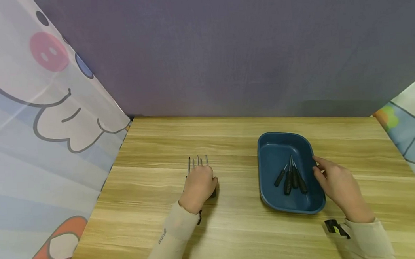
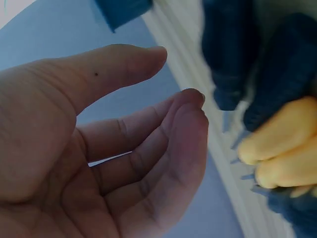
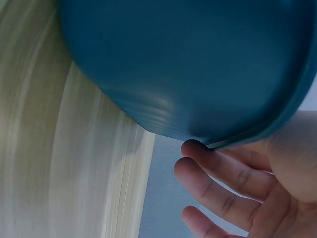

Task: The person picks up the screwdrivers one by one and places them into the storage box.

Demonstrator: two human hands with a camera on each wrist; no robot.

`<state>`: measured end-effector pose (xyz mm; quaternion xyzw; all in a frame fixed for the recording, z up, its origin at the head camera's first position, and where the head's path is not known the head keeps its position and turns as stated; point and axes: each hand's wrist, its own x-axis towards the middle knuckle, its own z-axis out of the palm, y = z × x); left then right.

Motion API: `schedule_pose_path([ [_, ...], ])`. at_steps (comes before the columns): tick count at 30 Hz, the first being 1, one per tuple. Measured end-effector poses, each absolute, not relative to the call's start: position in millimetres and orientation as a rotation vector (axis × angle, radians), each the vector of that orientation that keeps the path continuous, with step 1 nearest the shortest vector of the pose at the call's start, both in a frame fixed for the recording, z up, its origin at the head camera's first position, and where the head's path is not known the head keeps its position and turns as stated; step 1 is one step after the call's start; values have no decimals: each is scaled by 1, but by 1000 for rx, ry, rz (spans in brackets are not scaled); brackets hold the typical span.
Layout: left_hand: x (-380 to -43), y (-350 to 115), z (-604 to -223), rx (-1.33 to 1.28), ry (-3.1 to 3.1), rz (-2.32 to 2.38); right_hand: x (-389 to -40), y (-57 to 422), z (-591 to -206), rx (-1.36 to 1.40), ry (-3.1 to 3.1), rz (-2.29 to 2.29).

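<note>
My left hand [image 1: 198,183] is over several screwdrivers lying side by side on the table, their metal shafts [image 1: 189,165] pointing away beyond the knuckles. In the left wrist view, the thumb and loosely bent fingers [image 2: 183,144] have nothing between them. Beside them are dark handles [image 2: 230,54] and yellow handles [image 2: 282,126], which the hand mostly hides in the head view. My right hand [image 1: 337,183] touches the right rim of a blue plastic tray [image 1: 271,157] with its fingertips. In the tray lie several small black-handled screwdrivers [image 1: 294,177], tips facing away.
The wooden table [image 1: 235,230] ends at a grey-purple panel [image 1: 242,64] behind. A cartoon-printed curtain [image 1: 72,185] hangs along the left side, with another printed cloth [image 1: 414,132] at the right. A black strap [image 1: 336,228] is at the right wrist.
</note>
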<state>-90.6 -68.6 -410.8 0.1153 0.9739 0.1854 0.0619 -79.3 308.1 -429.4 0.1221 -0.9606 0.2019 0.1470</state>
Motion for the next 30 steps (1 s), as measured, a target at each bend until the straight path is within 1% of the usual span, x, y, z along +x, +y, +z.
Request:
schedule_pose_path([
  [8,-94,-73,-423,228,2904,439,-79,308,-430,339,-2758,581],
  [18,-106,-71,-428,128,2865,391,-79,307,-430,320,-2779,597],
  [30,-111,-67,-430,115,2883,395,-80,308,-431,316,-2765,604],
])
